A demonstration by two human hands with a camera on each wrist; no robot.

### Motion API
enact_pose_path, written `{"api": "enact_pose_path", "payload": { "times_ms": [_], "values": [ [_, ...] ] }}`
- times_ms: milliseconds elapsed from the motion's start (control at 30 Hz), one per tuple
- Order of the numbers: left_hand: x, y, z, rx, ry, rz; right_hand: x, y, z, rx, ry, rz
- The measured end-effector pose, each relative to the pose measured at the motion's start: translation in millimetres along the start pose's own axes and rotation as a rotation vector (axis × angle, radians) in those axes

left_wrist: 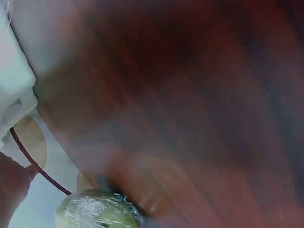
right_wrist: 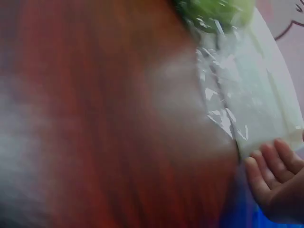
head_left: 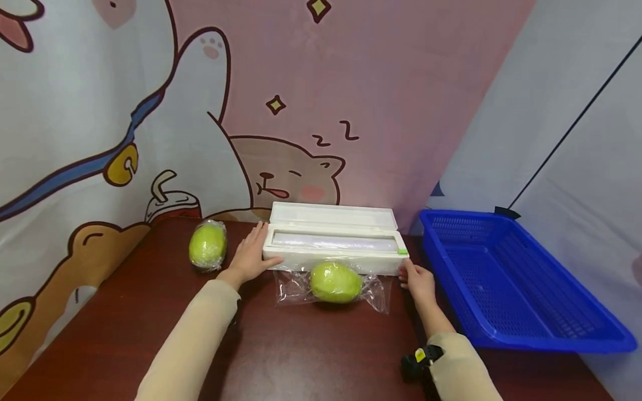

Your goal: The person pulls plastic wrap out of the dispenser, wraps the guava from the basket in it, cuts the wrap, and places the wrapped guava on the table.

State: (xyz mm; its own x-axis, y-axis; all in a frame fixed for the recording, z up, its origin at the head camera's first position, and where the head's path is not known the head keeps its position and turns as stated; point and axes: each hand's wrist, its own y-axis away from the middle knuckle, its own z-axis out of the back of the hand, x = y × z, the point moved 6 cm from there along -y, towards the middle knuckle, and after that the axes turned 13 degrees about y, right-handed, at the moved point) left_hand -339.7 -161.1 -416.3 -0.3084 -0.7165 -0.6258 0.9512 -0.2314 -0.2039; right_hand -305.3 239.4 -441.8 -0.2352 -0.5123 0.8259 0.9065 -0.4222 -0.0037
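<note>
A white cling film dispenser lies on the table with its lid raised at the back, and a roll of clear film shows inside. My left hand rests against its left end, fingers stretched along the side and thumb spread over the front. At the right front corner, my right hand touches the box with its fingertips, seen also in the right wrist view. Directly before the dispenser sits a green oval fruit on a sheet of film that spreads out to both sides.
Left of my left hand stands a second green fruit, wrapped in film. A blue plastic basket occupies the right side of the dark red table. Behind the table hangs a cartoon-printed cloth.
</note>
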Motion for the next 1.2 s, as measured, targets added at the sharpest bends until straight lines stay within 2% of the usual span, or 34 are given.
{"api": "enact_pose_path", "payload": {
  "times_ms": [100,200,400,767,967,1200],
  "values": [
    [2.4,2.8,-0.3,-0.022,0.010,0.015,3,6.7,-10,0.122,-0.005,0.012],
    [1.9,6.3,-1.0,-0.025,0.021,0.021,8,9.0,-12,0.166,-0.017,0.026],
    [-4.2,8.7,-1.9,-0.004,0.045,0.017,11,6.3,-8,0.215,0.026,0.060],
    [-5.4,11.6,-1.2,0.055,-0.003,0.037,12,4.8,-4,0.302,0.111,0.111],
    [-3.5,9.8,-1.9,0.064,-0.012,0.039,14,2.0,-6,0.310,0.143,0.149],
    [-2.4,10.1,-1.7,0.067,-0.012,0.045,16,-0.7,-5,0.312,0.134,0.132]
  ]
}}
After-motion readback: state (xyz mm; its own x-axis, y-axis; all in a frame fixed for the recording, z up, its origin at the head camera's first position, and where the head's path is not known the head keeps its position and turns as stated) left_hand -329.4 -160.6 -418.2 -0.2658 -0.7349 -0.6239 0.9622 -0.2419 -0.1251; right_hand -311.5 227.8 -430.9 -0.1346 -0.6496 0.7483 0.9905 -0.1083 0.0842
